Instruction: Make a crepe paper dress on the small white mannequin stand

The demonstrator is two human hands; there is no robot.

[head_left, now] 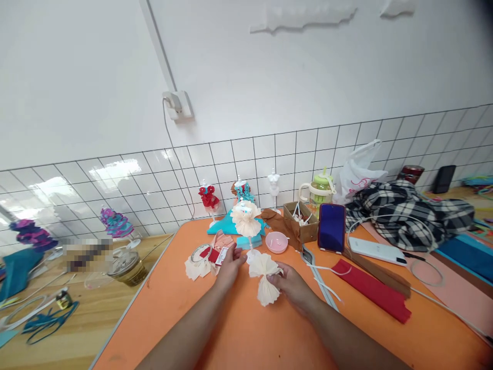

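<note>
My right hand [291, 285] pinches a cream crepe-paper bow [268, 294] at its gathered middle, its two pleated fans spread above and below. My left hand [230, 267] is held over the orange table with its fingers apart and nothing visible in it. Just beyond its fingertips stands a small white mannequin [242, 204] on a round base, dressed in a cream ruffled paper skirt [246, 220]. Whether my left fingers touch that base I cannot tell. Left of this hand lie a roll of tape [201, 253], cream paper pieces [195, 269] and a red piece with a white label.
Behind stand a red-dressed mannequin [208, 197], a turquoise one [243, 190] and a bare one [273, 184]. Rightward are a pink bowl [276, 242], a cardboard box [304, 223], scissors [307, 254], an upright phone [332, 228], red crepe paper [372, 290] and a plaid cloth [412, 213].
</note>
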